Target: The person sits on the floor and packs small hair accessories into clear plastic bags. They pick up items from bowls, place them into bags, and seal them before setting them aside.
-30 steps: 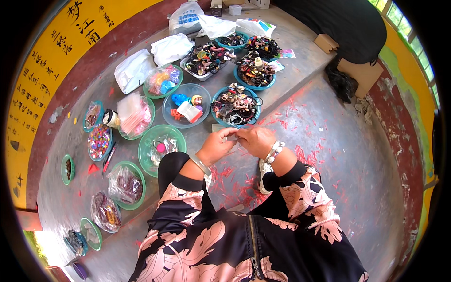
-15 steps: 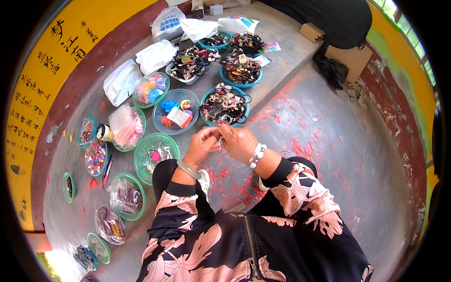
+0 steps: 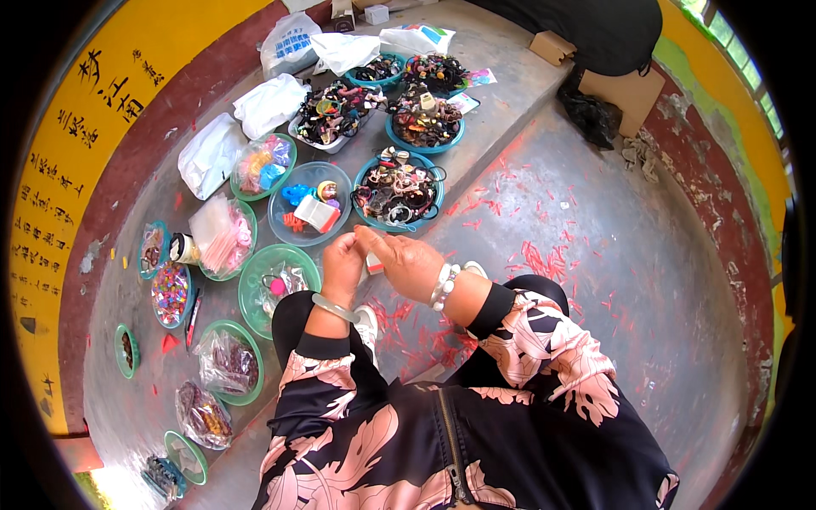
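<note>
My left hand (image 3: pixel 342 268), with a pale bangle at its wrist, is closed with its fingers bent. My right hand (image 3: pixel 408 265), wearing beaded bracelets, meets it with fingertips pinched against the left ones. Whatever lies between the fingers is too small or hidden to make out. A small white and red object (image 3: pixel 374 263) shows just below the right fingers; I cannot tell if it is held. Just beyond the hands stands a blue basin (image 3: pixel 440 202) of dark and pink loops like hair ties. A green basin (image 3: pixel 244 296) with clear plastic bags is left of my left hand.
Beyond are more basins of loops, a clear bowl (image 3: pixel 274 223) with a small box, and white bags (image 3: pixel 210 155). Further left stand a bowl of colourful beads (image 3: pixel 174 293) and a green basin (image 3: pixel 257 384) with bagged items. Red scraps (image 3: pixel 544 263) litter the floor right of a ledge edge.
Both hands have shifted slightly left, still together. The right hand has turned, its index finger now lying straighter over the left fingertips. The whole view has tilted a little.
</note>
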